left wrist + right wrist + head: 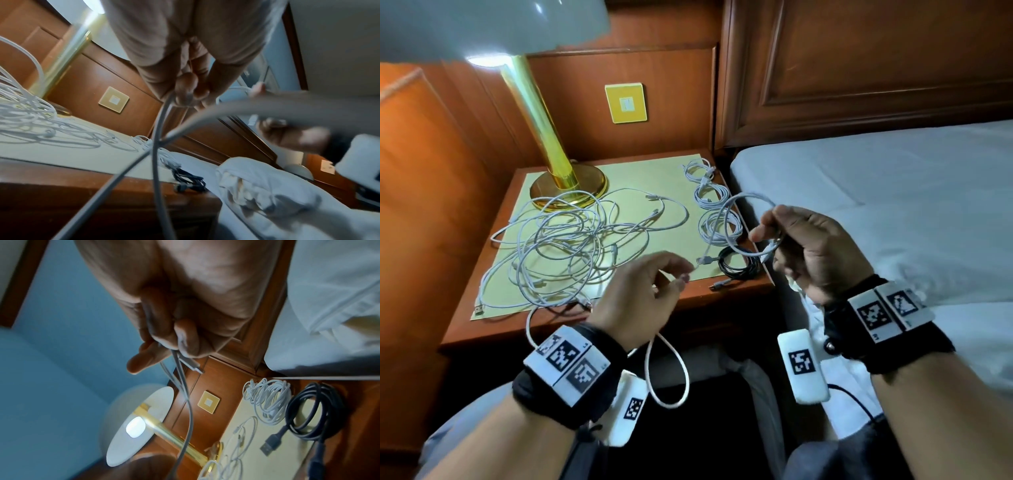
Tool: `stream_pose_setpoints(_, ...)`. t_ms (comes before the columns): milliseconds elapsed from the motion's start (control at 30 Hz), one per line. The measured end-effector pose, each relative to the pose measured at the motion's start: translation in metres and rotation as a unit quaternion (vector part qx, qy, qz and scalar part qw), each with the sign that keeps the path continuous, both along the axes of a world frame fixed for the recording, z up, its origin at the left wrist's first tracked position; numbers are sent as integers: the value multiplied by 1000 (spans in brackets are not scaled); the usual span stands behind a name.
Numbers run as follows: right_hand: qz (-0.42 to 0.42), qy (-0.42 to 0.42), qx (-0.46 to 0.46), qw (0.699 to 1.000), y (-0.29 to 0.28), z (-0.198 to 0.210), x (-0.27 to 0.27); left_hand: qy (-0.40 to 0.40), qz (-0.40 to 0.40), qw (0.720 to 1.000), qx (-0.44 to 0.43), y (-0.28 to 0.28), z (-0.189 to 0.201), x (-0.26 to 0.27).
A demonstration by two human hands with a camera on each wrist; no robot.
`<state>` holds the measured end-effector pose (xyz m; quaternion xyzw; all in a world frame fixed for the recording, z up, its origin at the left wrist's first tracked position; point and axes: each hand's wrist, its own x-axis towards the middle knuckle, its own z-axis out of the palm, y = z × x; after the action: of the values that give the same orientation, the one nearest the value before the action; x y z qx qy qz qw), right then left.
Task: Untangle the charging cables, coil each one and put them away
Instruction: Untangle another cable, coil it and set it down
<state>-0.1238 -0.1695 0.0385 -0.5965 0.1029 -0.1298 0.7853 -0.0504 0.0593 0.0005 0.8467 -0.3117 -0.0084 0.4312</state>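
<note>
I had a white cable [726, 219] in both hands, in the air between the surface [736, 291] and the bed [893, 192]. My right hand [815, 250] was clenched around the part already wound into a loop, with one plug [190, 364] sticking out under the thumb. My left hand [643, 294] pinched the same cable between thumb and fingers [185, 91], and the free length hung in a long loop under my left wrist.

On the yellow mat [664, 171] over the surface, the tangle of white cables [558, 246] lay at the left, touching the base of the brass lamp [570, 185]. Along the right edge of the mat three coiled white cables [703, 192] lay in a row, one behind the other. A coiled black cable [736, 265] lay at the near end of this row, with its plug [722, 284] on the bare wood. Behind the surface a yellow wall switch [626, 102] sat on the wooden panel.
</note>
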Motion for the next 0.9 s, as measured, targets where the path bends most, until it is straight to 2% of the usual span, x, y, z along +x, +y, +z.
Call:
stream_pose_setpoints(100,20,-6,-132,991,16,-3,-5,7,-37,999,6,-9,-1,-15)
stream_pose_setpoints(200,39,-15,-279,959,25,-8,-8,29,-63,997,-17,-13,2,-21)
stream_pose_setpoints(300,49,2,-382,923,23,-20,-6,43,-98,991,-78,-13,0,-18)
stream_pose_setpoints(400,89,51,-450,887,23,-27,-5,70,-80,981,-161,-14,1,-18)
stream_pose_setpoints(467,111,62,-439,889,25,-30,-2,75,-65,978,-182,-13,3,-19)
stream_pose_setpoints(567,117,69,-408,903,21,-30,2,67,-66,985,-144,-11,4,-17)
stream_pose_setpoints(733,173,66,-241,953,9,-9,-5,150,-110,981,-55,-9,0,-13)
stream_pose_setpoints(833,177,48,-257,949,-5,-5,-8,208,-148,965,-54,-4,3,-13)
stream_pose_setpoints(900,144,50,-266,952,-8,-2,-9,256,-177,947,-83,-2,5,-14)
